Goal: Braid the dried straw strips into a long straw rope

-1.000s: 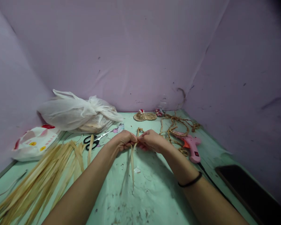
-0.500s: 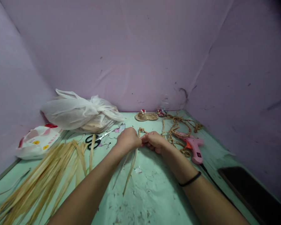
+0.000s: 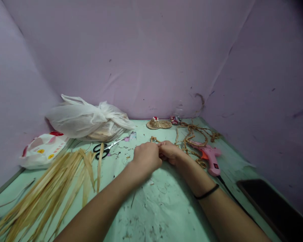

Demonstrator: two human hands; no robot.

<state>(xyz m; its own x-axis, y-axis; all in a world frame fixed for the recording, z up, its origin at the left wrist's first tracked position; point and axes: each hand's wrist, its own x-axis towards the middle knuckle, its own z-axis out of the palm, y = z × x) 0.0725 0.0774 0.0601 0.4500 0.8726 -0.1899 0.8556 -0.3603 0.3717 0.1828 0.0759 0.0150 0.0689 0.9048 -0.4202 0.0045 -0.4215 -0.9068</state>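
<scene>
1. Where the two hands meet over the green tabletop (image 3: 166, 201), a twisted straw cord (image 3: 155, 139) runs in between the fingers, so an even, gentle pull from both sides would suit it best, I judge.
2. The left hand (image 3: 147, 156) is closed, back turned up, fingers curled under; it seems to pinch the cord at the meeting point, though its fingertips are hidden.
3. The right hand (image 3: 169, 152) has its fingers bent inward and pressed together, seemingly pinching the same cord right beside the left.
4. Small turns made close to the pinch should lie tighter than wide ones; a loose grip could let the twist spring open, and a hard tug could split the dry fibre.
5. As for looks, the cord is golden brown and knobbly, its short visible stretch lying just beyond the knuckles, bent near its far end. The part inside the grip cannot be seen.
6. More rope of like colour (image 3: 206, 136) loops loosely to the right, near the pink glue gun (image 3: 212, 159). Flat, pale straw strips (image 3: 53, 188) fan out on the left, close to the black-handled scissors (image 3: 102, 153).
</scene>
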